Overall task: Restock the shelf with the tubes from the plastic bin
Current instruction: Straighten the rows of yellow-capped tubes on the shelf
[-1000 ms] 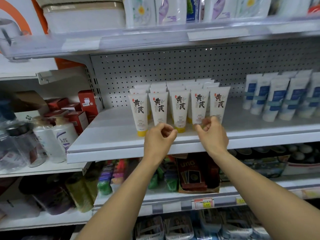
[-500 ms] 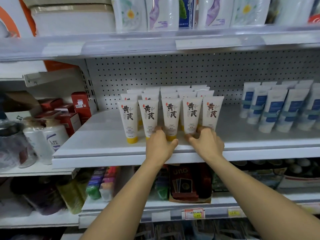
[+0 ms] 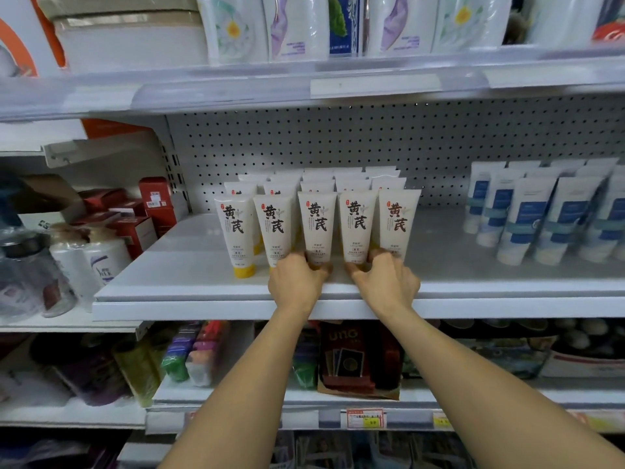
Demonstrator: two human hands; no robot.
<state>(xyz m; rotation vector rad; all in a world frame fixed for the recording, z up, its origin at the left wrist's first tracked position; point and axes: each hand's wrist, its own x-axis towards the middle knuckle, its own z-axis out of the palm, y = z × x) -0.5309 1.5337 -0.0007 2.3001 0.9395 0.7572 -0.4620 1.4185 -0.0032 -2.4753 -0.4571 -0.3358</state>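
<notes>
**Both hands at the front row of tubes**

I reach both bare arms up to the white shelf (image 3: 203,289), where the cream tubes (image 3: 338,184) stand cap-down in tidy rows in front of the pegboard back (image 3: 338,137). Five of them make the front row, each with dark brush lettering.

My left hand (image 3: 297,286) is at the foot of the third tube (image 3: 317,225). Its fingers (image 3: 296,258) curl in on the tube's left and my thumb sits on its right, so I pinch it at the cap end. The hand also covers the bottom of the second tube (image 3: 274,228).

My right hand (image 3: 389,284) holds the fourth tube (image 3: 357,225) the same way, thumb on its left and curled fingers (image 3: 380,254) tucked between it and the fifth tube (image 3: 399,225). Both caps are hidden under my hands.

The first tube (image 3: 235,228) stands apart from my hands, its yellow cap (image 3: 244,270) on the shelf.

Farther right on this shelf stand blue-and-white tubes (image 3: 548,218). To the left are red boxes (image 3: 154,201) and white bottles (image 3: 101,262). Pouches (image 3: 233,28) line the shelf above, and a dark card box (image 3: 345,353) sits on the one below.
</notes>
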